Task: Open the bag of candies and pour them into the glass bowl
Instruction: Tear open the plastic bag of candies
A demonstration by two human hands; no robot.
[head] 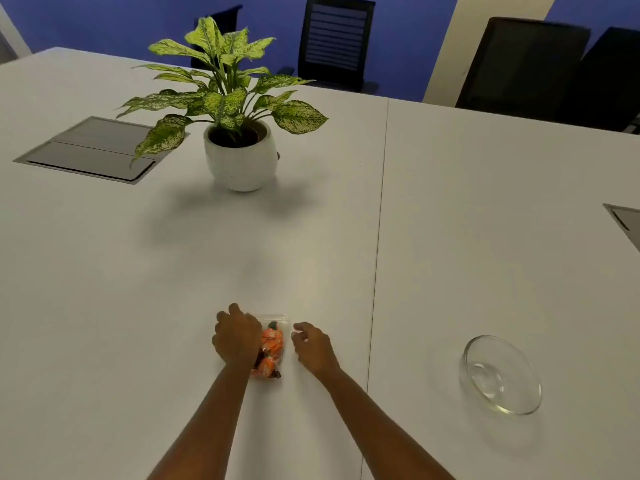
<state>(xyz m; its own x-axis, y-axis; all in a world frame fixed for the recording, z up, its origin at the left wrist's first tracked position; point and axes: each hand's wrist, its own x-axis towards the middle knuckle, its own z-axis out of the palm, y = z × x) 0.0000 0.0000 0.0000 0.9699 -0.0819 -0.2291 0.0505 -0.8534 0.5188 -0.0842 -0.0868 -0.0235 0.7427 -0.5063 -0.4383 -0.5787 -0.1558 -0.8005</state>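
Observation:
A small clear zip bag [272,346] of orange-wrapped candies lies flat on the white table [173,271], its sealed top edge pointing away from me. My left hand [236,336] rests over the bag's left side, fingers curled on it. My right hand [311,346] hovers just right of the bag with fingers loosely bent, not touching it. An empty glass bowl [500,374] stands on the table well to the right of both hands.
A potted plant in a white pot [240,157] stands farther back at the centre. Grey cable hatches sit at the back left [97,148] and the right edge [627,225]. Black office chairs [336,39] line the far side.

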